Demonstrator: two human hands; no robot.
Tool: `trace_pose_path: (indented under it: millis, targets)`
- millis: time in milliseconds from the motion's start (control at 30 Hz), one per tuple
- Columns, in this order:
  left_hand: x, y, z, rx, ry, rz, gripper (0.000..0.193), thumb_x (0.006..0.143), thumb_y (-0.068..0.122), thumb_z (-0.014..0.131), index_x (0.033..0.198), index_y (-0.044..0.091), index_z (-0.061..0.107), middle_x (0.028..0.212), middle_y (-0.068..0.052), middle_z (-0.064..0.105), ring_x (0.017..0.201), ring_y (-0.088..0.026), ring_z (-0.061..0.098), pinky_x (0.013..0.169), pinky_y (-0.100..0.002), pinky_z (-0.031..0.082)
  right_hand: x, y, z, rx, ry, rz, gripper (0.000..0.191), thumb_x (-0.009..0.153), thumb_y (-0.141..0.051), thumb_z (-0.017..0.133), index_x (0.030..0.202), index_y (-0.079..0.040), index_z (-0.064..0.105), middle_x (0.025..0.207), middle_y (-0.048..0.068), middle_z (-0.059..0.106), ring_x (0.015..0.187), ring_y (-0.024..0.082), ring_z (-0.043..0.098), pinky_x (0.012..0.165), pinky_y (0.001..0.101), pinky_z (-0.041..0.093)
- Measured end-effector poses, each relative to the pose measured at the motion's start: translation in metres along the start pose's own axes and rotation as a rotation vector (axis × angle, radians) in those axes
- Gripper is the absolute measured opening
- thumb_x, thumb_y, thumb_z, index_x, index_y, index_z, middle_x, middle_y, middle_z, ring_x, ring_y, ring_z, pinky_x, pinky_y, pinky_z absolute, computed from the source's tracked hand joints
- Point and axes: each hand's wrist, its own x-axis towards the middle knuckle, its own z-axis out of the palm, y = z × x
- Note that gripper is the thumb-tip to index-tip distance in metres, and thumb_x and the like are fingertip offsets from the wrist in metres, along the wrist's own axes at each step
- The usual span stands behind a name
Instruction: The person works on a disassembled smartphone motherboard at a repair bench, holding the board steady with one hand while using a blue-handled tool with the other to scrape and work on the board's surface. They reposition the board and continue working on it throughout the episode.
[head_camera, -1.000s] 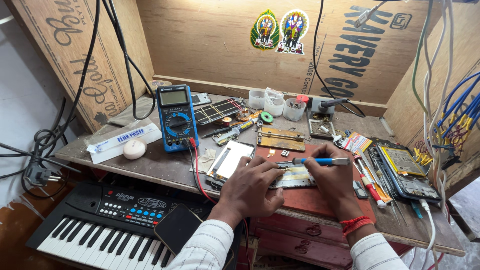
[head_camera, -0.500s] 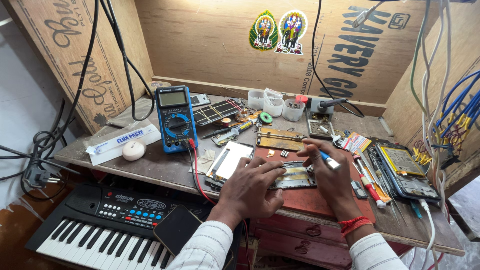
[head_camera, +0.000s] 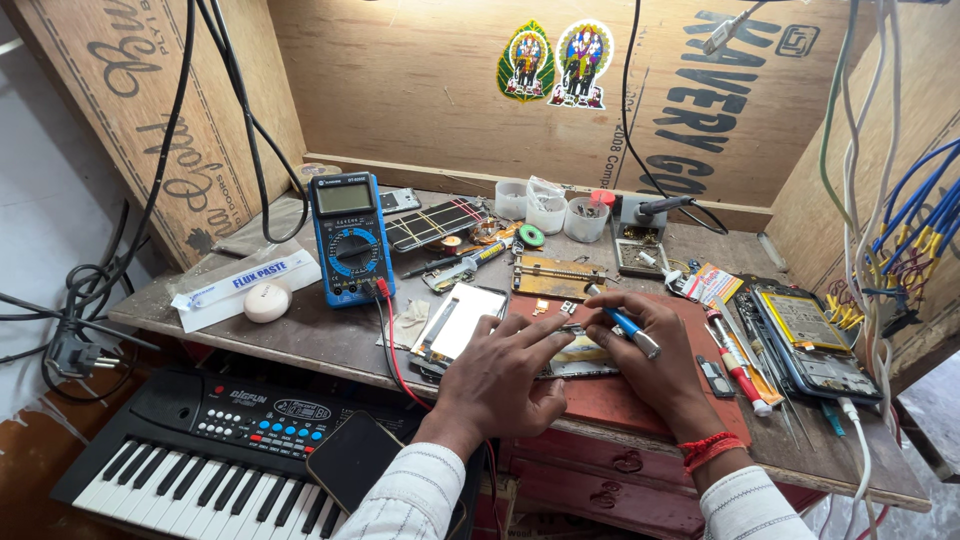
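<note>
Tilted now, pen tool (head_camera: 632, 327) in right hand (head_camera: 650, 360) (over phone (head_camera: 580, 355)).

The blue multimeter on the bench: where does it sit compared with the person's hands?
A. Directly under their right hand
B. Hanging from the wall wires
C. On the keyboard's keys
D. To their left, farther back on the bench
D: the blue multimeter stands propped on the wooden bench, left of and behind the left hand and right hand, which work at the bench's middle.
</note>
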Motion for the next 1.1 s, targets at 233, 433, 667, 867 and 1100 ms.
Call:
trace_pose_path:
  millis: [233, 433, 667, 867, 1100]
  targets:
    - [-0.001, -0.001, 0.000, 0.003, 0.021, -0.010, 0.068, 0.077, 0.034, 0.071, 0.138, 0.006, 0.061, 0.138, -0.012, 0.061, 0.115, -0.026, 0.060, 0.097, -0.042, 0.043, 0.000, -0.008, -0.001, -0.095, 0.093, 0.057, 0.028, 0.085, -0.008, 0.075, 0.112, -0.007, 0.076, 0.086, 0.005, 0.078, 0.075, 0.009, 0.070, 0.066, 0.0268, 0.056]
    - [-0.001, -0.001, 0.001, 0.011, 0.039, 0.011, 0.066, 0.076, 0.034, 0.070, 0.137, 0.008, 0.063, 0.142, -0.010, 0.061, 0.115, -0.025, 0.061, 0.097, -0.042, 0.043, 0.000, -0.006, -0.002, -0.048, 0.050, -0.002, 0.031, 0.084, -0.008, 0.075, 0.115, -0.005, 0.073, 0.092, 0.004, 0.080, 0.082, 0.008, 0.072, 0.072, 0.0256, 0.058]
    - [0.000, -0.001, 0.001, 0.033, 0.008, 0.018, 0.052, 0.072, 0.034, 0.070, 0.122, 0.019, 0.071, 0.144, -0.013, 0.060, 0.110, -0.025, 0.062, 0.093, -0.041, 0.043, 0.000, -0.003, -0.003, 0.082, -0.069, -0.001, 0.035, 0.085, -0.003, 0.074, 0.120, -0.005, 0.069, 0.102, 0.008, 0.080, 0.093, 0.012, 0.075, 0.082, 0.0284, 0.062]
    - [0.000, -0.001, 0.002, 0.043, -0.022, 0.024, 0.039, 0.077, 0.034, 0.069, 0.112, 0.018, 0.073, 0.133, -0.007, 0.066, 0.110, -0.026, 0.061, 0.092, -0.043, 0.043, 0.001, 0.001, -0.001, 0.178, -0.172, -0.057, 0.034, 0.089, 0.001, 0.067, 0.123, -0.003, 0.064, 0.108, 0.008, 0.079, 0.097, 0.012, 0.075, 0.085, 0.0287, 0.063]
    - [-0.001, -0.002, 0.003, 0.027, 0.044, 0.063, 0.037, 0.078, 0.034, 0.068, 0.110, 0.015, 0.073, 0.130, -0.005, 0.067, 0.111, -0.025, 0.061, 0.096, -0.043, 0.042, -0.001, 0.000, 0.001, 0.145, -0.123, -0.054, 0.024, 0.096, -0.005, 0.064, 0.120, -0.005, 0.067, 0.101, 0.007, 0.081, 0.095, 0.010, 0.074, 0.082, 0.0268, 0.060]
